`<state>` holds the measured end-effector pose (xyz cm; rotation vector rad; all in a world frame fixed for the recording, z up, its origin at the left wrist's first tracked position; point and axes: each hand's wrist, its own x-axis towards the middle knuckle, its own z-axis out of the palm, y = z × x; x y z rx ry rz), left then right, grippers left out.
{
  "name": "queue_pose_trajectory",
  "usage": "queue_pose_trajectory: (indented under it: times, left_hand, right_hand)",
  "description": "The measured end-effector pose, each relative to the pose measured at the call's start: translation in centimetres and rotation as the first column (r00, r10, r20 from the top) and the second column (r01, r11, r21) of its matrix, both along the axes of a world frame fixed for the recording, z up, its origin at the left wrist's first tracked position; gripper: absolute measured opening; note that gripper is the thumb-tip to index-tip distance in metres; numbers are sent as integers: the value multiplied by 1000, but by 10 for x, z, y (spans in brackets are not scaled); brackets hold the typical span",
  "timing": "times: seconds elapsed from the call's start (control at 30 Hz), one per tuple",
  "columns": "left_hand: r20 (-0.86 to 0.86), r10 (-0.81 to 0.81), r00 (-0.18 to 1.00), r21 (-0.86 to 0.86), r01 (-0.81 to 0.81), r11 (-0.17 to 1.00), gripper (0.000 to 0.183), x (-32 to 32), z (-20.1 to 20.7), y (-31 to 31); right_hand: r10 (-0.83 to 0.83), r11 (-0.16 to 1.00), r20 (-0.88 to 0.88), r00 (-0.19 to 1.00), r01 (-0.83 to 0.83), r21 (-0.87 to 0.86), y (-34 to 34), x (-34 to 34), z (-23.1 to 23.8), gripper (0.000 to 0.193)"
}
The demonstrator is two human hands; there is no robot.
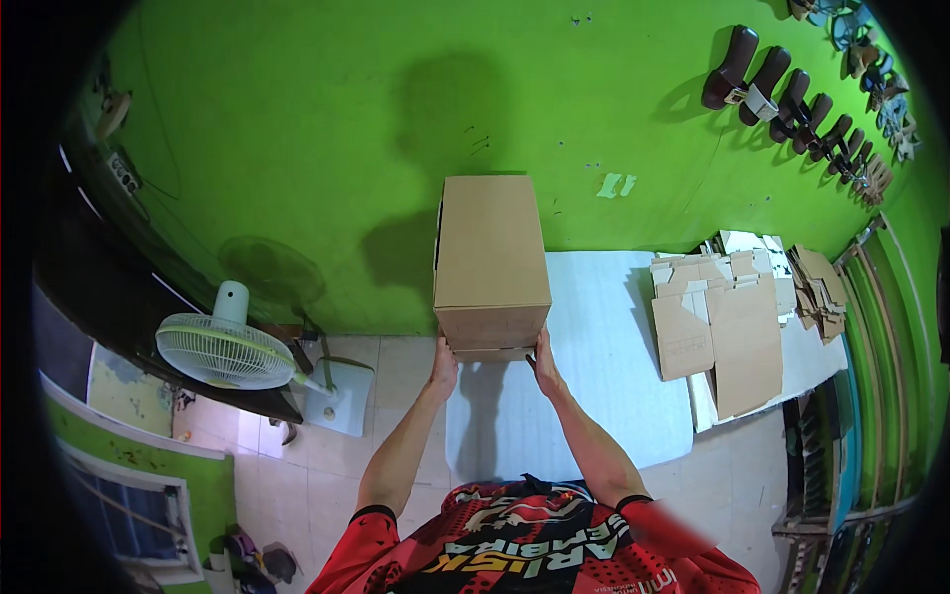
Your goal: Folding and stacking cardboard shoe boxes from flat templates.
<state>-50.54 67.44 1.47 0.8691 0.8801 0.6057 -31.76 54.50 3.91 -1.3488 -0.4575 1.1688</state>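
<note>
A brown cardboard box (492,243) is straight ahead of me, between my outstretched arms and in front of the green wall. My left hand (444,365) grips its lower near left corner, with the fingers partly hidden by the box. At the opposite lower corner, my right hand (544,365) holds the box too. A small dark spot shows by the right fingers, too small to make out. The top and near faces of the box look closed. Beneath it lies a white tabletop (604,396) with a long shadow on it; the box's underside is hidden.
Flattened cardboard pieces (747,337) are stacked on the table's right side. To the left stands a white and green fan (226,348) on a square base. Sandals (792,104) hang in a row on the upper right wall. A rack (871,396) stands far right.
</note>
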Motion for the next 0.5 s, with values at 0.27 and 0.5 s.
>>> queue_pose_trajectory:
  times: [0.27,0.5]
  left_hand:
    - [0,-34,999,-9,34,999,96,5,-11,13]
    - [22,-76,997,19,76,997,98,12,-4,15]
  right_hand:
    - [24,995,12,1000,-25,98,13,12,-3,83]
    - [54,985,77,996,-66,158,12,17,0,89]
